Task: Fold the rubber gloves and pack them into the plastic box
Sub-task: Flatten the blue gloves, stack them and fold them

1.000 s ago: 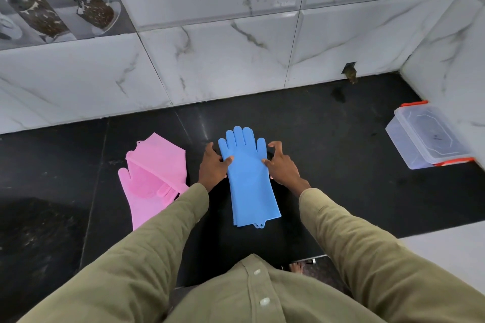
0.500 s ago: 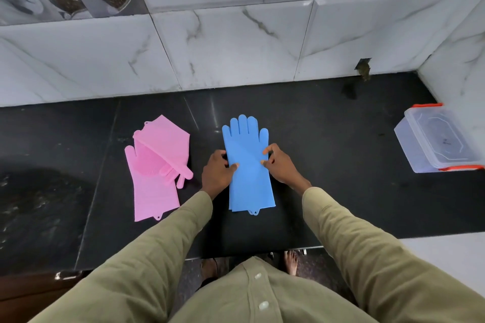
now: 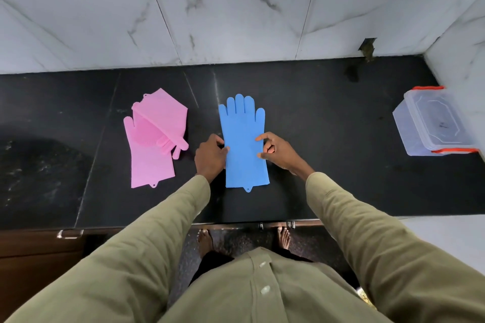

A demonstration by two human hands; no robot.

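Blue rubber gloves [image 3: 244, 144] lie flat and stacked on the black counter [image 3: 328, 139], fingers pointing at the wall. My left hand [image 3: 210, 157] pinches their left edge at mid-length. My right hand [image 3: 278, 152] rests fingertips on their right edge. Pink gloves [image 3: 152, 144] lie to the left, one folded across the other. The clear plastic box [image 3: 433, 123] with orange clips stands lidded at the far right, against the side wall.
Marble-tiled walls close the counter at the back and right. A small drain hole [image 3: 367, 50] sits at the back wall's base. The counter's front edge runs just below the gloves' cuffs, with cabinet fronts and my bare feet beneath.
Both hands slid down the blue gloves from near the fingers to mid-length. The view tilted downward, so the counter edge and my feet came into sight.
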